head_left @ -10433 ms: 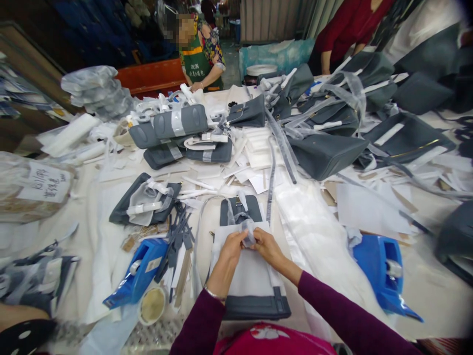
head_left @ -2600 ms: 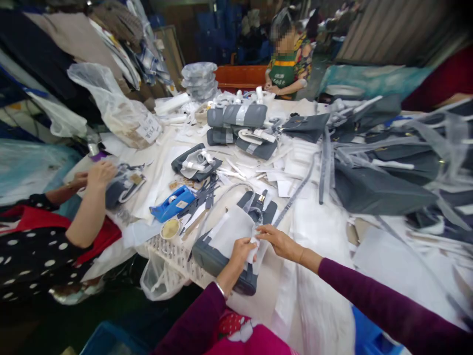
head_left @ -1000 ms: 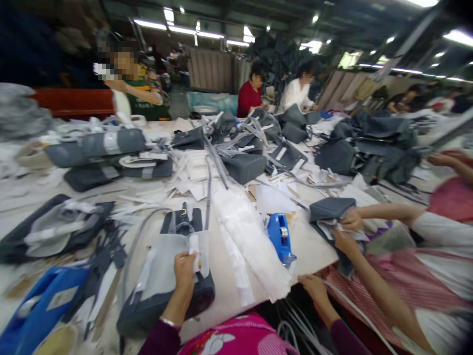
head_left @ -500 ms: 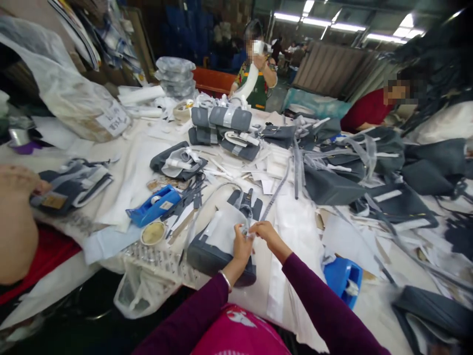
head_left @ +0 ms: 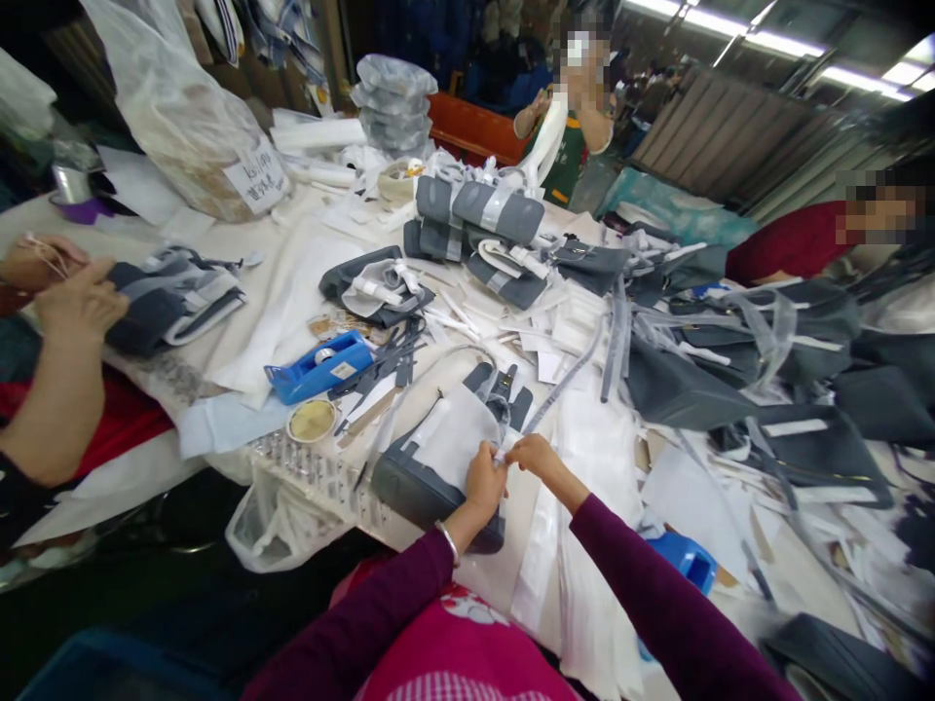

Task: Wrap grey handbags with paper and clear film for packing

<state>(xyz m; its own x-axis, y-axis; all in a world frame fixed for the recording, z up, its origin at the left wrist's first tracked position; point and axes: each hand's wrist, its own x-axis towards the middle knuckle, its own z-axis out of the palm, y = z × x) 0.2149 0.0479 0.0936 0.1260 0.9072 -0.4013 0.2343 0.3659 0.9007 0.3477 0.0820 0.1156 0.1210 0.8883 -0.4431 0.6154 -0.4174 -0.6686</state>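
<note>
A dark grey handbag (head_left: 409,492) lies on the worktable in front of me, with a white sheet (head_left: 457,428) over its upper face. My left hand (head_left: 486,484) rests over the bag's right side, fingers closed on the bag's plastic-wrapped strap (head_left: 504,414) near its end. Fingertips pinched, my right hand (head_left: 535,456) meets it from the right at a small whitish piece of wrapping (head_left: 501,454). The fingers partly hide that piece. Dark flaps with a metal fitting (head_left: 505,383) stick out at the bag's far end.
A blue tape dispenser (head_left: 321,367) and a tape roll (head_left: 312,421) lie left of the bag; another blue dispenser (head_left: 683,560) is partly behind my right arm. Grey bags (head_left: 679,380) crowd the right. A co-worker's hands (head_left: 80,292) work at far left; others stand across the table.
My view has shifted, so the table's contents sit further right. Both hands stay together at the strap. The co-worker's hands at left have come together over a thin cord.
</note>
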